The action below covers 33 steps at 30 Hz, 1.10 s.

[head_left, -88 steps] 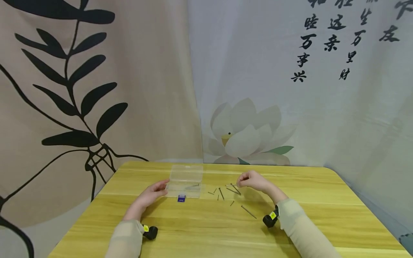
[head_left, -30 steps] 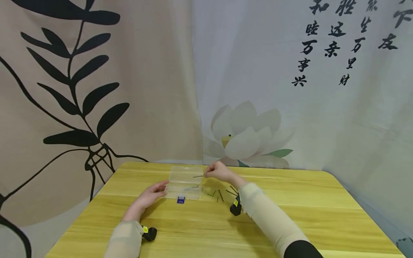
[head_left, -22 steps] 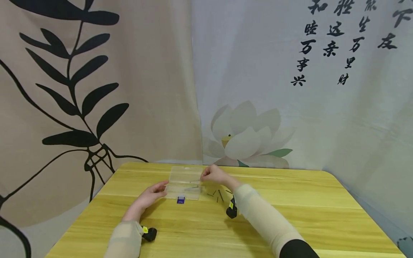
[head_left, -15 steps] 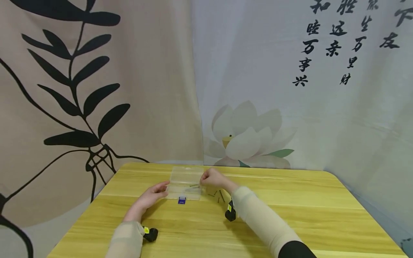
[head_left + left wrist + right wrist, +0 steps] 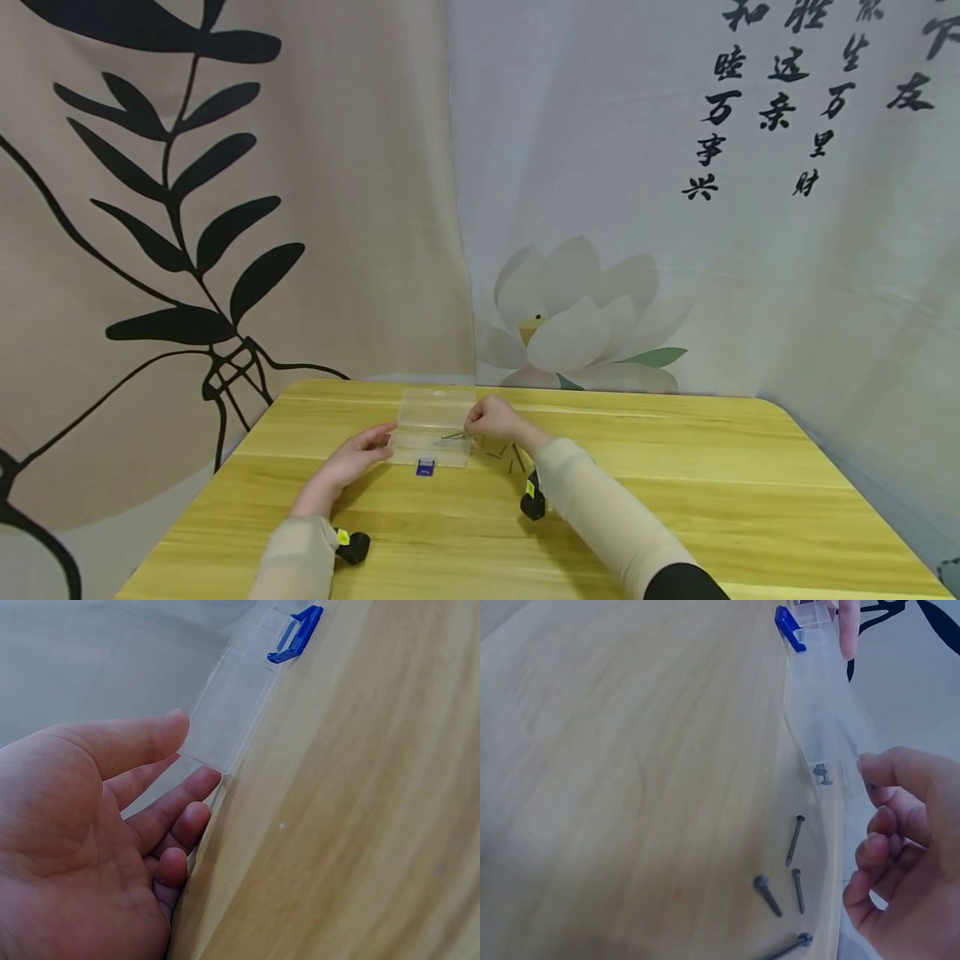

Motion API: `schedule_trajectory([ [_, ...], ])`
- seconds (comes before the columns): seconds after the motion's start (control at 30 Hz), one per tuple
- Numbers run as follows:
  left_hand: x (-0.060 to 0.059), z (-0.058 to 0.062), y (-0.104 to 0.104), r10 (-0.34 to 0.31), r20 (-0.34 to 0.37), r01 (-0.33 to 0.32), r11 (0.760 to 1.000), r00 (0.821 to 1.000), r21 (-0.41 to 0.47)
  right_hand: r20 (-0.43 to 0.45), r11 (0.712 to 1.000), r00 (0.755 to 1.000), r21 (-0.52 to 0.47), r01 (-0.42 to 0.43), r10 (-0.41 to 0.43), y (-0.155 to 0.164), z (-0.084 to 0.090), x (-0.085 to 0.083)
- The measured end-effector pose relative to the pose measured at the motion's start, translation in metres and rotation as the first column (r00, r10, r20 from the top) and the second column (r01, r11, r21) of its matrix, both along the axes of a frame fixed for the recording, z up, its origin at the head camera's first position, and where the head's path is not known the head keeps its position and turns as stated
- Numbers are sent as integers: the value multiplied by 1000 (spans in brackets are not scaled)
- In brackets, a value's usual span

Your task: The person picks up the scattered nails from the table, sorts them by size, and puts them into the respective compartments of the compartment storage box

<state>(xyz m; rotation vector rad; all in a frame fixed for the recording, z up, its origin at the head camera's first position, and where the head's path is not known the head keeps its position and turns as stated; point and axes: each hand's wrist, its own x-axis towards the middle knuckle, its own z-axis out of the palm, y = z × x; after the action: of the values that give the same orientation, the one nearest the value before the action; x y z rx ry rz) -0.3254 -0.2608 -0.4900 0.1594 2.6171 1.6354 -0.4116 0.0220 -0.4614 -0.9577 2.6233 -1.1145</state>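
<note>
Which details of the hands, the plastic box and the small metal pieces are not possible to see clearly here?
Head view: the end of the metal piece at the right hand, hidden by its fingers.
Head view: any threads on the loose pieces, too small.
Right wrist view: most of the left hand, cut off by the top edge.
Left wrist view: the plastic box's far end, also cut off there.

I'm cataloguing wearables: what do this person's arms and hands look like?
Cream cloth sleeves cover both forearms; black fabric shows above the right one. Each wrist carries a small black device with a yellow patch. Left hand and right hand are bare.
</note>
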Motion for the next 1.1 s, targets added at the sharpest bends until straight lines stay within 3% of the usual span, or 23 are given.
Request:
schedule_trajectory([
  [0.5,-2,-2,0,-9,-2,9,1000,1000,4,-41,999,999,40,20,-18,-3,2,3],
  [0.83,0,1,1,-35,-19,36,999,999,7,15,1000,1000,-5,24,-24,3,4,2],
  [1.1,1,2,0,-44,-26,44,999,999,7,11,1000,1000,-19,11,-11,8,4,0],
])
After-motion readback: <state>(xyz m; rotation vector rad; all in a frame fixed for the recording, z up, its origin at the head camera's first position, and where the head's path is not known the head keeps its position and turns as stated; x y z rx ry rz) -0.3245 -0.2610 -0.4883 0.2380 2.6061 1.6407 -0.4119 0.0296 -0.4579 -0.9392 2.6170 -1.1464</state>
